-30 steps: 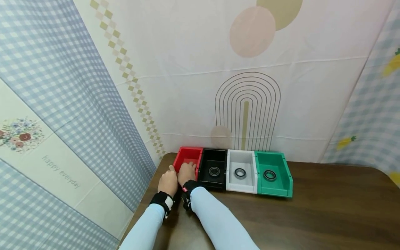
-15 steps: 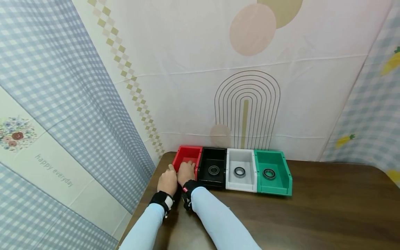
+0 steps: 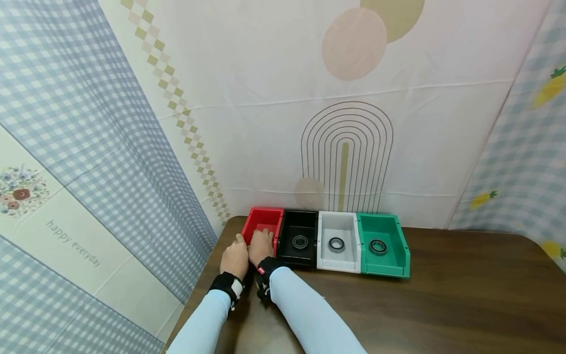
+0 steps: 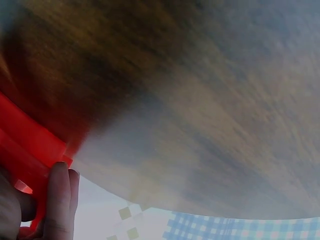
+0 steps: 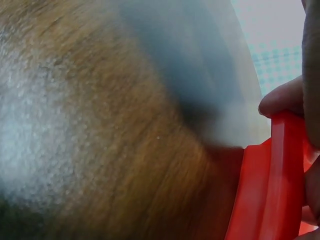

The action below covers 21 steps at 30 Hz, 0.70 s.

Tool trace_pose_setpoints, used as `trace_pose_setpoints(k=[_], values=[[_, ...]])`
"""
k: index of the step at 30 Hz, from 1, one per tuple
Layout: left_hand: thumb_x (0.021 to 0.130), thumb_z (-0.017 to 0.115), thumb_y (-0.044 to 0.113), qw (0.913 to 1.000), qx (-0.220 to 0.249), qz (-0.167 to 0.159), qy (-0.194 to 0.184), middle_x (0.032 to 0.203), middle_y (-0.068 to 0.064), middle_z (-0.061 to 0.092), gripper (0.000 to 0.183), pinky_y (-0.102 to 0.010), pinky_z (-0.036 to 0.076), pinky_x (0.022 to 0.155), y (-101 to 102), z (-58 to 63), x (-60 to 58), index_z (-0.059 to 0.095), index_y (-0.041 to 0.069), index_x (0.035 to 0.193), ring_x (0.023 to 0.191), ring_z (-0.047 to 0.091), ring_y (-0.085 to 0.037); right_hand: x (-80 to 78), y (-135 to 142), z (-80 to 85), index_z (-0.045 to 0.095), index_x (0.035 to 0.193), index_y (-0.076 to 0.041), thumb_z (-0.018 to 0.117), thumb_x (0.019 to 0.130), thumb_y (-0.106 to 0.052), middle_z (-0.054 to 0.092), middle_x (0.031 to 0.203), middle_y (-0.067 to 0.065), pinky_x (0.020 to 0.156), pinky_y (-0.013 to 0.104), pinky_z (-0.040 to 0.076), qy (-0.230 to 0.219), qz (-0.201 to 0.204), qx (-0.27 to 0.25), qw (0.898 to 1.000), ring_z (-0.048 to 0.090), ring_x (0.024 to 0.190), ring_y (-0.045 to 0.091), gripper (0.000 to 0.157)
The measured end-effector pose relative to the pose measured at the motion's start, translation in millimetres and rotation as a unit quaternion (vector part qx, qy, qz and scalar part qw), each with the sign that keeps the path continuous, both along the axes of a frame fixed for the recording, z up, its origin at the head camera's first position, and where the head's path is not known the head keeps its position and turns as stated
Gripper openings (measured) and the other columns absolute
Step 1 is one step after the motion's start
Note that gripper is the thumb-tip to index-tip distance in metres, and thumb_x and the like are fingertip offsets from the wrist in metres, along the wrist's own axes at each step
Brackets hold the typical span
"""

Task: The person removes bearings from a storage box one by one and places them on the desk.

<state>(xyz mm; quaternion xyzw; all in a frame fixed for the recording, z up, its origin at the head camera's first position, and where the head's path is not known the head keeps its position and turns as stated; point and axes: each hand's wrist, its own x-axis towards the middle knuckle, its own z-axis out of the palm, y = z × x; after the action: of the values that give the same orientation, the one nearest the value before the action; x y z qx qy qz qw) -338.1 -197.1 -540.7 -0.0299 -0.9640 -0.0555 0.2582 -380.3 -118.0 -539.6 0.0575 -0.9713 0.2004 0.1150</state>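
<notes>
At the left end of a row of bins stands a red plastic bin (image 3: 264, 218). My left hand (image 3: 234, 259) grips its left front corner, and in the left wrist view the fingers (image 4: 59, 200) lie along the outside of the red wall. Close beside it, my right hand (image 3: 262, 248) holds the bin's front wall; the right wrist view has a fingertip (image 5: 282, 100) over the top of that wall. Part of the red bin's floor is hidden behind the right hand.
Right of the red bin come a black bin (image 3: 301, 222), a white bin (image 3: 338, 223) and a green bin (image 3: 379, 225), side by side. Each has a ball bearing (image 3: 378, 253) on its floor. A patterned curtain (image 3: 265, 147) hangs behind the brown table (image 3: 460, 285).
The head view has shifted slightly. Both hands stay at the red bin, and the bins and bearings keep their places.
</notes>
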Motion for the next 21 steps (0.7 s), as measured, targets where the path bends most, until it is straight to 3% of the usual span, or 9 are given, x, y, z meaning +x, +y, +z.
trace_pose_setpoints(k=[4, 8, 14, 21], values=[[0.093, 0.068, 0.015, 0.9999, -0.004, 0.000, 0.011, 0.075, -0.022, 0.069, 0.039, -0.043, 0.057, 0.052, -1.1, -0.8, 0.9, 0.058, -0.013, 0.118, 0.059, 0.069, -0.033, 2.3, 1.6, -0.6, 0.072, 0.095, -0.010, 0.072, 0.086, -0.026, 0.070, 0.086, 0.006, 0.091, 0.042, 0.040, 0.009, 0.015, -0.038, 0.999, 0.057, 0.097, 0.025, 0.019], [0.093, 0.065, 0.013, 0.9998, -0.011, 0.003, 0.018, 0.074, -0.021, 0.068, 0.036, -0.042, 0.055, 0.050, -1.8, -1.8, 0.7, 0.057, -0.013, 0.118, 0.058, 0.068, -0.032, 4.7, 4.2, -1.0, 0.069, 0.105, -0.011, 0.069, 0.090, -0.022, 0.068, 0.100, 0.009, 0.093, 0.040, 0.042, 0.014, 0.040, -0.086, 0.995, 0.055, 0.103, 0.027, 0.019], [0.098, 0.055, 0.008, 0.9998, -0.012, 0.006, 0.016, 0.074, -0.022, 0.069, 0.030, -0.043, 0.055, 0.050, -1.9, -2.6, 0.0, 0.057, -0.013, 0.119, 0.059, 0.069, -0.033, 10.4, 8.9, 1.7, 0.063, 0.132, -0.013, 0.066, 0.094, -0.020, 0.062, 0.130, 0.013, 0.100, 0.041, 0.046, 0.017, 0.066, -0.125, 0.990, 0.053, 0.116, 0.029, 0.039], [0.097, 0.051, 0.003, 0.9997, -0.016, 0.002, 0.018, 0.072, -0.021, 0.069, 0.026, -0.042, 0.055, 0.049, -2.1, -3.1, 0.7, 0.057, -0.013, 0.116, 0.057, 0.068, -0.033, 14.0, 11.9, 2.7, 0.056, 0.141, -0.013, 0.063, 0.096, -0.019, 0.058, 0.137, 0.011, 0.107, 0.041, 0.045, 0.008, 0.068, -0.162, 0.984, 0.051, 0.123, 0.028, 0.046]])
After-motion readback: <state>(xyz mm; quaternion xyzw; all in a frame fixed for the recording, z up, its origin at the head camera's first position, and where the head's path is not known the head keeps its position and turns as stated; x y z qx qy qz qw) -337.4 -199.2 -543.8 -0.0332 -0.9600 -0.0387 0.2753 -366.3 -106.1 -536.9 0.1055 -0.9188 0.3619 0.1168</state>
